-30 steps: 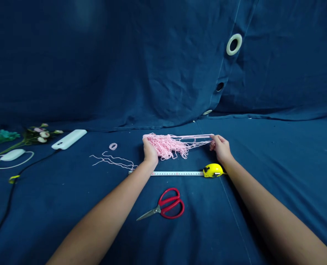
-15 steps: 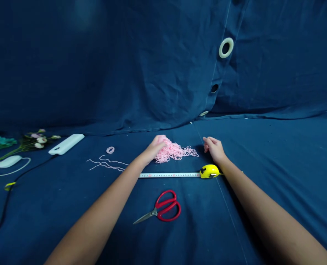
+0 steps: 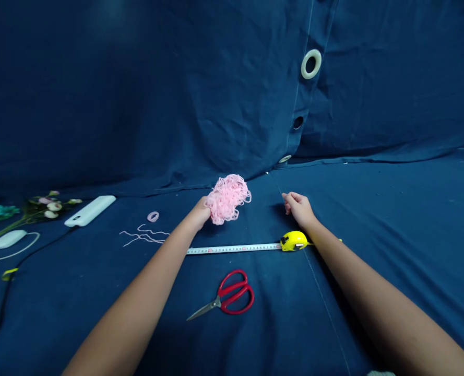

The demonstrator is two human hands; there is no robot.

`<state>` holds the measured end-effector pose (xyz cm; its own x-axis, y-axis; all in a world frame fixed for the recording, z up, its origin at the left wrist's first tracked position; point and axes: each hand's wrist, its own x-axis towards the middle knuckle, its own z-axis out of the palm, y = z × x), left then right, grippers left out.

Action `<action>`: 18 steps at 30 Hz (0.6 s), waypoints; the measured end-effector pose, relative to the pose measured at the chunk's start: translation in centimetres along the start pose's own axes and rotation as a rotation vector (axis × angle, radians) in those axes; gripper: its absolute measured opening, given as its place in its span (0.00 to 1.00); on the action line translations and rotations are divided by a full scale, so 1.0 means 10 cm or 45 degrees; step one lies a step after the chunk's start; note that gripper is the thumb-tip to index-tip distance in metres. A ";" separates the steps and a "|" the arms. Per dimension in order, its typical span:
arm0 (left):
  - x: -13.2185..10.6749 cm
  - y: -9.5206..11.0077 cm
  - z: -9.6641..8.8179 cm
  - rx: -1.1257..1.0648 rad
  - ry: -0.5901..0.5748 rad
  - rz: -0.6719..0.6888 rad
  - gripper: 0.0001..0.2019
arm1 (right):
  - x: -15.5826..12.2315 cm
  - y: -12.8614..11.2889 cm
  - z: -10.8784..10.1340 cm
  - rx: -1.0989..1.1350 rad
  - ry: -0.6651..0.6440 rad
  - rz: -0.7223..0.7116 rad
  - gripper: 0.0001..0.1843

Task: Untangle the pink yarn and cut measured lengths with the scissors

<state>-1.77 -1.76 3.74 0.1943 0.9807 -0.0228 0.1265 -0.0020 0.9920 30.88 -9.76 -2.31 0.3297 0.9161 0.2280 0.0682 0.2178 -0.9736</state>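
A loose, loopy bundle of pink yarn (image 3: pixel 228 198) is held up off the blue cloth by my left hand (image 3: pixel 202 213), whose fingers are mostly hidden behind it. To the right, my right hand (image 3: pixel 297 208) is closed, fingertips pressed together; whatever they may pinch is too small to make out. Just below that hand lies a yellow tape measure (image 3: pixel 293 241), its white blade (image 3: pixel 235 249) drawn out leftward and passing behind my left forearm. Red-handled scissors (image 3: pixel 235 292) rest nearer to me, blades pointing left.
Several cut pink strands (image 3: pixel 143 237) and a small pink yarn ring (image 3: pixel 152 216) lie left of my left arm. Farther left are a white power bank (image 3: pixel 91 210) with a black cable, artificial flowers (image 3: pixel 51 208) and a white oval device (image 3: pixel 8 239). A blue curtain (image 3: pixel 157 104) hangs behind.
My left hand has lifted the pink yarn off the cloth and turned it, gathering the spread loops into a bunch. My right hand stays closed in nearly the same place. The view shifted slightly.
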 end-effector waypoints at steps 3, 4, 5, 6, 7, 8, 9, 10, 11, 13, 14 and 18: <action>0.03 0.02 -0.17 0.372 0.057 0.039 0.09 | -0.01 0.00 0.00 -0.005 -0.002 0.002 0.27; 0.03 0.03 -0.21 0.375 0.090 0.065 0.08 | -0.01 0.00 0.00 -0.003 -0.002 0.005 0.27; 0.04 0.05 -0.25 0.331 0.111 0.099 0.07 | -0.01 -0.01 0.00 -0.001 -0.003 0.008 0.27; 0.04 0.08 -0.27 0.267 0.119 0.142 0.07 | -0.01 -0.01 0.00 0.000 -0.004 0.010 0.27; 0.05 0.11 -0.28 0.206 0.117 0.188 0.08 | -0.01 -0.01 0.00 0.000 -0.006 0.012 0.27; 0.05 0.14 -0.29 0.156 0.105 0.234 0.09 | -0.01 -0.01 0.00 -0.003 -0.006 0.013 0.27; 0.05 0.18 -0.29 0.120 0.085 0.278 0.11 | -0.01 -0.01 0.00 -0.005 -0.005 0.012 0.27; 0.06 0.21 -0.29 0.094 0.069 0.318 0.14 | -0.01 -0.02 0.00 -0.008 -0.004 0.011 0.28; 0.06 0.23 -0.29 0.073 0.068 0.361 0.16 | -0.02 -0.02 0.00 -0.010 -0.003 0.010 0.27; 0.06 0.25 -0.30 0.084 0.106 0.443 0.21 | -0.02 -0.03 0.00 -0.010 -0.005 0.009 0.27; 0.06 0.26 -0.30 0.134 0.120 0.468 0.23 | -0.02 -0.03 0.00 -0.008 -0.006 0.011 0.27; 0.02 0.24 -0.32 0.342 0.130 0.421 0.25 | -0.03 -0.04 0.00 -0.002 -0.007 0.014 0.26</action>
<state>-4.58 -0.96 6.55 0.1714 0.9330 0.3164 0.3248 -0.3567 0.8760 30.73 -10.07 -2.02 0.3256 0.9202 0.2174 0.0662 0.2071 -0.9761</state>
